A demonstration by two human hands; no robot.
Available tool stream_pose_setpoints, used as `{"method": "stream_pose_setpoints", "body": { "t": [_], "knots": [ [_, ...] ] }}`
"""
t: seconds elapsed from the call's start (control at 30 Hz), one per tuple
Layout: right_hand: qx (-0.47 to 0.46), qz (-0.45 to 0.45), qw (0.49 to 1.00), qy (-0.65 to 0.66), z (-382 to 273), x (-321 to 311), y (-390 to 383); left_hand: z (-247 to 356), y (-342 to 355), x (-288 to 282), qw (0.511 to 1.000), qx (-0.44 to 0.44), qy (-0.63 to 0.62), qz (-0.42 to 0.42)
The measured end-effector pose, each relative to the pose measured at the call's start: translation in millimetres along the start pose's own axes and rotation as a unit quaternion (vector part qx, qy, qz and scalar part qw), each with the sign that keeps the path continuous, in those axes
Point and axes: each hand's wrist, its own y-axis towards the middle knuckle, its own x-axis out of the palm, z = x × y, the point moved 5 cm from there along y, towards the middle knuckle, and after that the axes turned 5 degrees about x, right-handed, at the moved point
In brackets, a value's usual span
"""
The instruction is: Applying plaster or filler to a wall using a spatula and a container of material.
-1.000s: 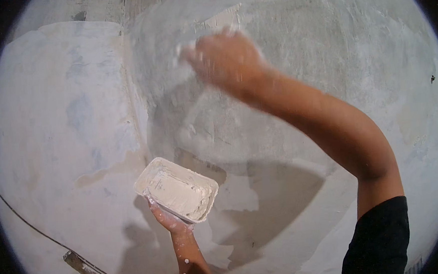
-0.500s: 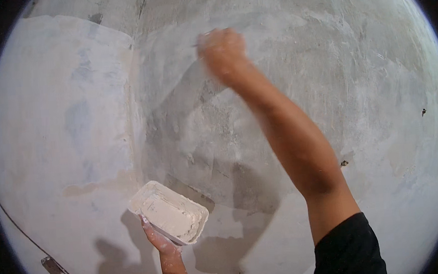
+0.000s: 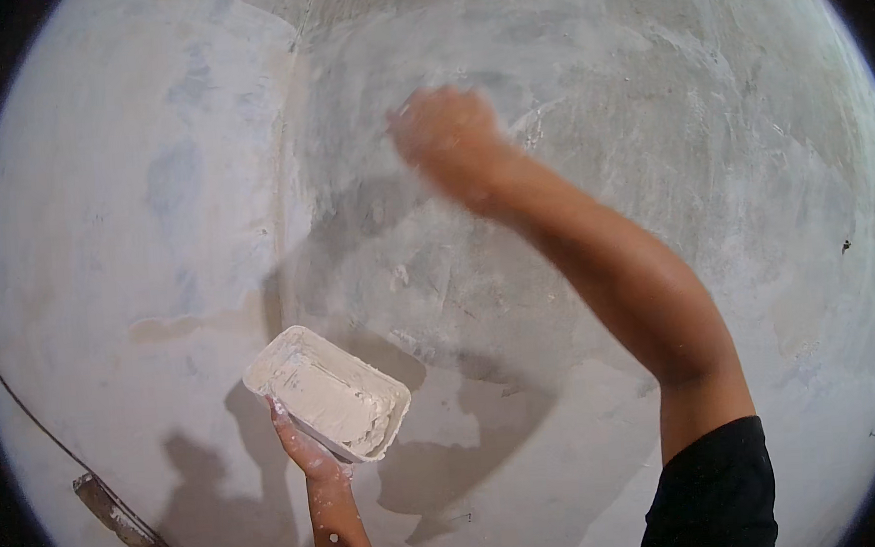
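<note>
My left grip [image 3: 310, 452] clasps the near edge of the rectangular tub [image 3: 399, 416], which is tilted, low and left of centre, and contains pale paste [image 3: 335, 398]. Above and right, my right grip [image 3: 444, 138] is raised before the grey wall [image 3: 591, 154]; blur prevents me from telling its closure or contents.

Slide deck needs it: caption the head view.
Left hand holds a tray of pale paste; right hand raised before grey wall.

Creamy white is shared by tub [image 3: 274, 359] and paste [image 3: 335, 400]; the left hand [image 3: 310, 452] is flecked white, the wall [image 3: 608, 113] mottled grey and white, the sleeve [image 3: 716, 487] coloured black.
</note>
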Motion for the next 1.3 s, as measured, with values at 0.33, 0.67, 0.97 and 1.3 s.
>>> {"method": "stream_pose_setpoints", "body": {
  "t": [0.33,0.67,0.97,1.3],
  "knots": [
    [-0.115,-0.025,0.990,0.078,-57.9,44.2,-115.5,-4.4,-4.8,6.3,0.998,-0.029,0.038,0.040],
    [-0.014,-0.094,0.994,0.061,-19.6,25.4,-42.5,-4.7,-1.0,-7.9,0.999,-0.011,0.029,0.044],
    [-0.178,-0.236,0.947,0.123,-108.2,126.8,-132.3,-2.3,-1.8,-15.1,0.996,0.036,0.056,0.060],
    [0.054,0.127,0.990,-0.028,30.2,58.9,-24.3,19.9,-16.2,8.4,0.983,0.141,0.118,-0.026]
  ]
}}
